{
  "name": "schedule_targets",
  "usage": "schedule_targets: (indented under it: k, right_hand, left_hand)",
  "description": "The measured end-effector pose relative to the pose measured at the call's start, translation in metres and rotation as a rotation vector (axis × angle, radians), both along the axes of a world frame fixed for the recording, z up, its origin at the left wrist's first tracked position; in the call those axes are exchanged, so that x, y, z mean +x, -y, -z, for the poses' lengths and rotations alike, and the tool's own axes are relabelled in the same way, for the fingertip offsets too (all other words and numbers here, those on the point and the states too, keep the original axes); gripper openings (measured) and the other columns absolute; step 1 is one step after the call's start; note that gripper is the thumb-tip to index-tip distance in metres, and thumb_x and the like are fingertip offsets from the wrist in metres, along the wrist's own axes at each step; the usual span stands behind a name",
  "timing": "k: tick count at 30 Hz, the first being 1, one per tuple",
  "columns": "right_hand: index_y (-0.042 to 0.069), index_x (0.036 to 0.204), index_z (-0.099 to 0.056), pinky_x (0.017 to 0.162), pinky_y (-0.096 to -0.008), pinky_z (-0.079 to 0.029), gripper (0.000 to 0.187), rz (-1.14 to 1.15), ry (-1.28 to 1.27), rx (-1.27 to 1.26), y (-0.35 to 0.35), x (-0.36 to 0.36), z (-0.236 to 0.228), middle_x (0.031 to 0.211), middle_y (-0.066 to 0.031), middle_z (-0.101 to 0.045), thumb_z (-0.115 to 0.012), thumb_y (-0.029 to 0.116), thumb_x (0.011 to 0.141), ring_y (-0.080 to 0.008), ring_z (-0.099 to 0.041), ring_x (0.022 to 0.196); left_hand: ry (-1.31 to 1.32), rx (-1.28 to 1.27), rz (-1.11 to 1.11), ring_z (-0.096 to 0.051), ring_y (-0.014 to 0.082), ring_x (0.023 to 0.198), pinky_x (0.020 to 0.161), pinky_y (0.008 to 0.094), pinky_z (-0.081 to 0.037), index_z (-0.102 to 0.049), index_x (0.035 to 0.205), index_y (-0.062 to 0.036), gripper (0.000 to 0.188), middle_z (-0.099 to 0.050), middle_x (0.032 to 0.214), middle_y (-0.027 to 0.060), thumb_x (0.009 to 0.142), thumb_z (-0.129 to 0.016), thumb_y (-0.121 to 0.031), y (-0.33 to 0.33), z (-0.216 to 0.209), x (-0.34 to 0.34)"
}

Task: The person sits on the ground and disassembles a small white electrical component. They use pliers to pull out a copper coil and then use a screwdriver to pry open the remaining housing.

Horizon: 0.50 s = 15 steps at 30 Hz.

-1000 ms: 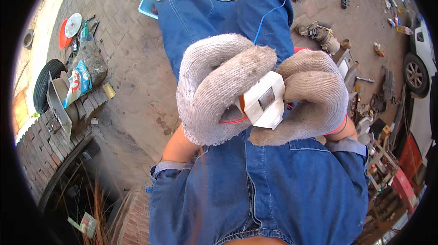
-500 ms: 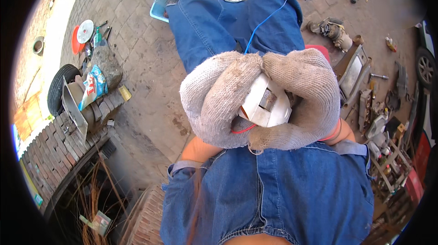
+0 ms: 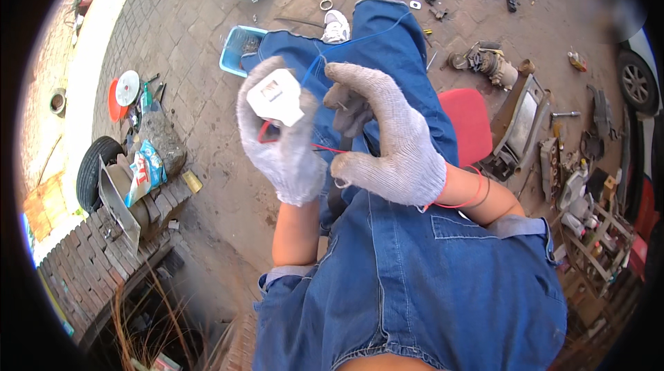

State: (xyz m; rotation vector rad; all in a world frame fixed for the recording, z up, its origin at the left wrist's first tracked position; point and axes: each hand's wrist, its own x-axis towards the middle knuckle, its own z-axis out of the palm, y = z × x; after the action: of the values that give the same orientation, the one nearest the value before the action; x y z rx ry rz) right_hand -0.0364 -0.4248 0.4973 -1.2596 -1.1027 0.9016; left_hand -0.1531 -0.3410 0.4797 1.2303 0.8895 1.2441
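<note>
White plastic part (image 3: 274, 98), head view: sitting in left hand (image 3: 287, 153), gloved fingers gripping it. Right hand (image 3: 395, 139) hovering beside, thumb and fingers standing apart. Red wire (image 3: 329, 149) stretching between hands; blue wire (image 3: 312, 71) passing near both.

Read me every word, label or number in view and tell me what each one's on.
Bag: large printed letters, which I won't copy out.
White part in the left hand: small dark marks, too blurred to read.
I can't make out any other text.
</note>
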Motion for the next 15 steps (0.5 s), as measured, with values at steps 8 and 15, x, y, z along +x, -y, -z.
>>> schedule_targets:
  k: [8,15]
  right_hand:
    - [0.002,0.11,-0.062,0.087,-0.0312,-0.05,0.027,-0.204,-0.116,-0.322,-0.005,0.086,0.079,0.1,-0.0105,-0.067,-0.061,0.021,0.091,-0.0198,-0.065,0.092]
    - [0.0,0.113,-0.062,0.075,-0.0266,-0.051,0.029,0.414,-0.337,-0.608,0.01,0.186,0.194,0.093,-0.0061,-0.066,-0.06,0.02,0.093,-0.0111,-0.06,0.081]
  left_hand:
    - [0.47,-0.28,-0.027,-0.058,0.0245,0.072,0.064,0.0366,-0.051,-0.058,0.094,-0.0025,0.024,-0.062,0.085,0.0114,0.092,-0.062,-0.026,-0.314,0.017,-0.04]
    - [0.168,0.199,-0.506,-0.065,0.0251,0.087,0.074,0.0368,-0.056,-0.062,0.102,-0.0031,0.024,-0.064,0.099,0.0125,0.089,-0.061,-0.023,-0.549,-0.148,-0.126]
